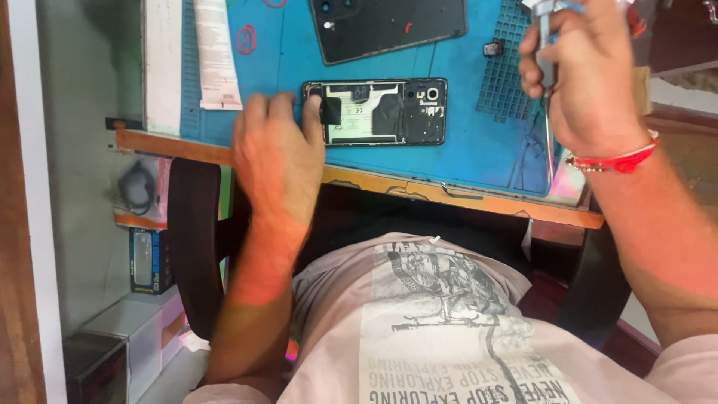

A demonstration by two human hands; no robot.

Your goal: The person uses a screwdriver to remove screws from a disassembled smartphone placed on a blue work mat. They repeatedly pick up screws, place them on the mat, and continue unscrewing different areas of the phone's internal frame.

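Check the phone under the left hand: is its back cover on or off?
Off. The phone shows bare internals, and a separate back cover lies above it.

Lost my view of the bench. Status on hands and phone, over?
Left hand pressing opened phone on blue mat. Right hand gripping screwdriver, clear of phone. Nothing blocking.
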